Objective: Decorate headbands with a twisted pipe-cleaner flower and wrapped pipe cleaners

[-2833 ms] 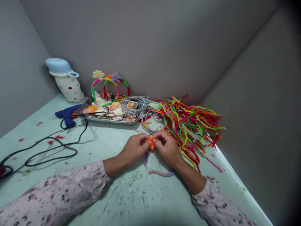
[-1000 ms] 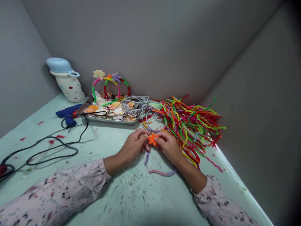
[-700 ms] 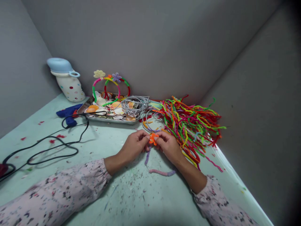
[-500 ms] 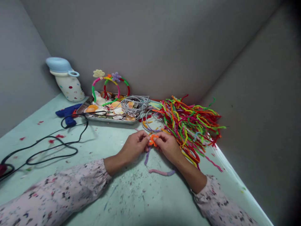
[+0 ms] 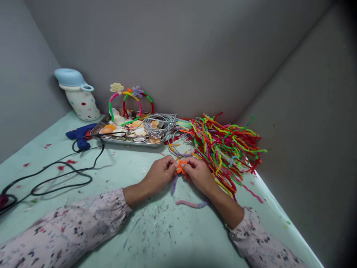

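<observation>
Between my fingertips is a small orange pipe-cleaner flower (image 5: pixel 180 167) with looped petals. My left hand (image 5: pixel 161 172) pinches its left side, and my right hand (image 5: pixel 196 173) pinches it from the right, covering part of the petals. Below the hands, a purple pipe-cleaner piece (image 5: pixel 174 185) hangs or lies near the left fingers; its upper end is hidden. A pink and purple pipe cleaner (image 5: pixel 191 204) lies on the table just below. Right behind the hands are loops of grey wire (image 5: pixel 174 147).
A heap of colourful pipe cleaners (image 5: pixel 225 149) lies at right. A metal tray (image 5: pixel 131 142) holds shells, a coil of grey wire (image 5: pixel 158 124) and wrapped hoops with flowers (image 5: pixel 137 91). A blue glue gun (image 5: pixel 81 136) with a black cord (image 5: pixel 80 172) and a bottle (image 5: pixel 80 97) stand left.
The orange flower has turned between my fingers; its petals showed spread open a second ago and are now more covered by the right fingers. Both hands stay in almost the same place.
</observation>
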The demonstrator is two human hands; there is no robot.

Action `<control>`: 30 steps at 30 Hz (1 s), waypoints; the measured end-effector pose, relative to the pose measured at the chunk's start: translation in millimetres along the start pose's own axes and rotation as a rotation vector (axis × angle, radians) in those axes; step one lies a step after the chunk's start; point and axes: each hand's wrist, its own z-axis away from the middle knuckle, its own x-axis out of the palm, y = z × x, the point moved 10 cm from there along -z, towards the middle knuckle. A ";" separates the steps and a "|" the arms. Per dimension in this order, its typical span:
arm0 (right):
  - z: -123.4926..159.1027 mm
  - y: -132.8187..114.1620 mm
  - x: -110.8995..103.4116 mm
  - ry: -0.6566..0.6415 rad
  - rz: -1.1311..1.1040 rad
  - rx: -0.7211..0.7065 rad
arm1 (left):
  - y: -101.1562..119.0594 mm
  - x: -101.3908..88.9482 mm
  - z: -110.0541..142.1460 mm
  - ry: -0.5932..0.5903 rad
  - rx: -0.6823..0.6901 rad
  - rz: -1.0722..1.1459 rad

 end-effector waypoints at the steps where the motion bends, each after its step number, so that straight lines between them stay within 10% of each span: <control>1: -0.1 0.2 0.5 -0.005 -0.003 -0.004 | 0.2 -0.1 0.3 -0.001 -0.002 -0.009; 30: -1.8 4.2 -0.5 0.001 -0.152 0.093 | 6.8 0.9 0.6 0.002 0.048 0.212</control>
